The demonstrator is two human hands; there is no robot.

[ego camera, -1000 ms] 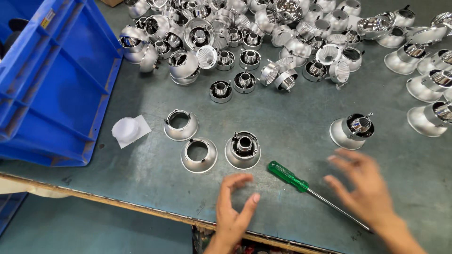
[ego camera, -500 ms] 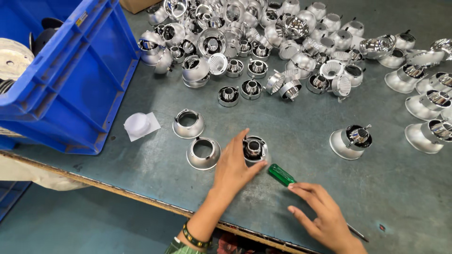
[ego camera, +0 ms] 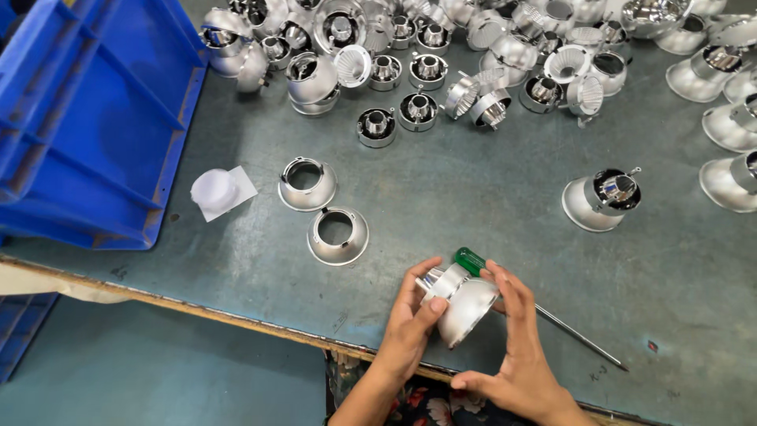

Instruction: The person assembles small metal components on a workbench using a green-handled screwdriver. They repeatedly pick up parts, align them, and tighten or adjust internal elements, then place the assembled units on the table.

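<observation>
- Left hand (ego camera: 414, 315) and right hand (ego camera: 512, 331) both closed around one silver reflector cup (ego camera: 465, 304), lifted just above the counter (ego camera: 441, 197) near its front edge.
- Green screwdriver (ego camera: 473, 259) lies on the counter behind the cup, not gripped.
- Progress, judged: early; cup picked up, tool untouched. Two empty reflector rings (ego camera: 323, 209) and a big heap of parts (ego camera: 426, 47) unhandled.
- Versus half a second ago: the cup stood on the counter under the left hand; the right hand lay near the screwdriver.
- Blue crate (ego camera: 87, 118) at left.
</observation>
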